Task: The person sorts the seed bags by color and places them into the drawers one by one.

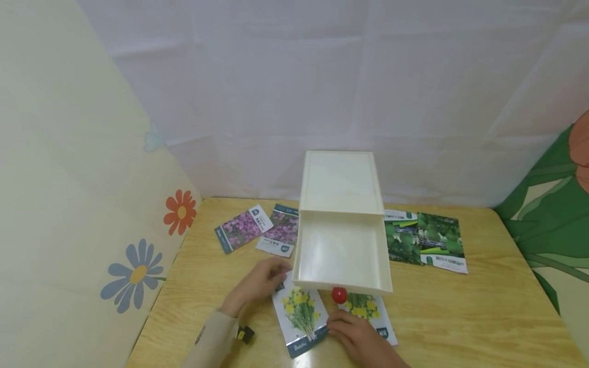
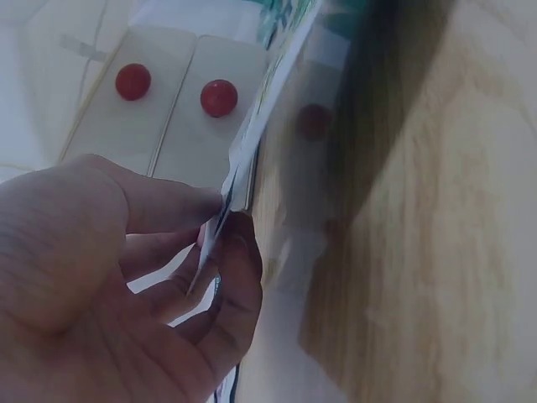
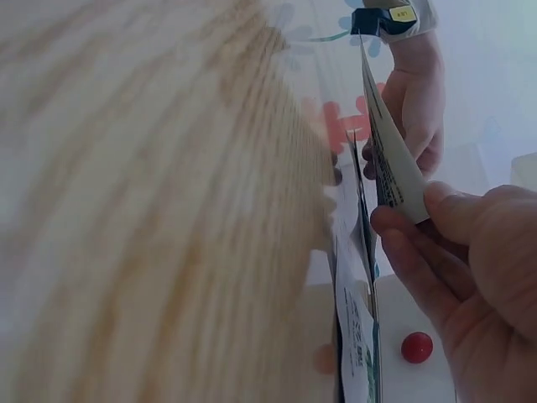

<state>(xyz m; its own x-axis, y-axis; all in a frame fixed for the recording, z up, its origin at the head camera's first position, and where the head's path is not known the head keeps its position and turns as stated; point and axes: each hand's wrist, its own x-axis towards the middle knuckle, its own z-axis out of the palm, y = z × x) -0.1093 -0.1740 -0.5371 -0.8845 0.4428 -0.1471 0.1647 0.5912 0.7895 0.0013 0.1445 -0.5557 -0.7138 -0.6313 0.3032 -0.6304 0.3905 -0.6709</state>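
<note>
Just in front of the open drawer (image 1: 340, 250), yellow-flower packet (image 1: 298, 317), long axis pointing out from it, fingers pinching both ends: left hand (image 1: 263, 279) drawer-side, right hand (image 1: 353, 335) farther out.

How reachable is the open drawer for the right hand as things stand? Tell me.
Probably yes: the drawer lies just beyond the right hand, its top uncovered, though that hand pinches a yellow-flower packet.
</note>
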